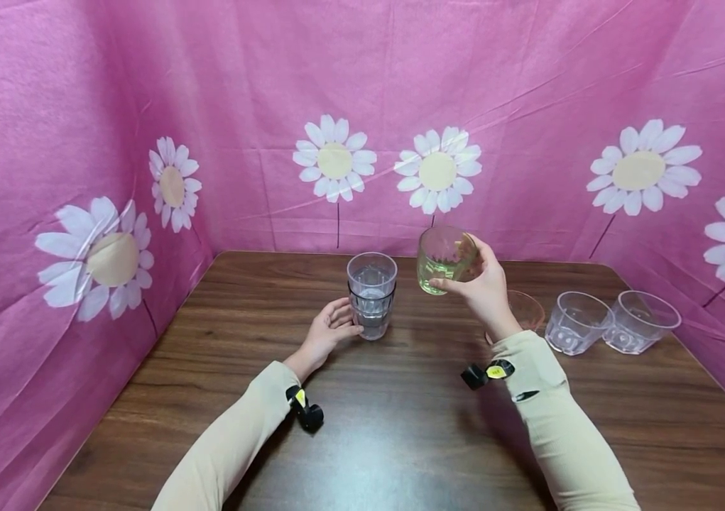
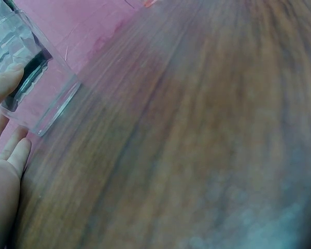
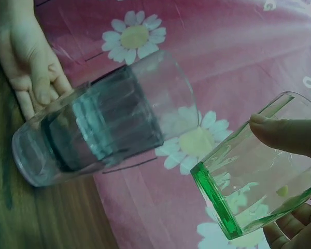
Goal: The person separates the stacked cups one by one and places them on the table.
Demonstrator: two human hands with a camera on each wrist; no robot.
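Note:
In the head view, a stack of nested glasses (image 1: pixel 371 301), clear with a dark-tinted part, stands upright on the wooden table. My left hand (image 1: pixel 326 330) is at its left side, thumb by the lower wall and fingers loosely extended. The left wrist view has that thumb (image 2: pixel 5 85) against the stack, the other fingers apart from it. To the right of the stack, my right hand (image 1: pixel 480 284) holds a green-tinted glass (image 1: pixel 434 264) above the table, thumb on the near side. The right wrist view shows the glass's thick green base (image 3: pixel 216 201) facing the stack.
A pinkish glass (image 1: pixel 531 306) stands behind my right wrist, partly hidden by it. Two clear glasses, a nearer one (image 1: pixel 576 326) and one at the far right (image 1: pixel 643 323), are beside it. Pink cloth (image 1: pixel 260 85) with daisies hangs along the table's back and sides.

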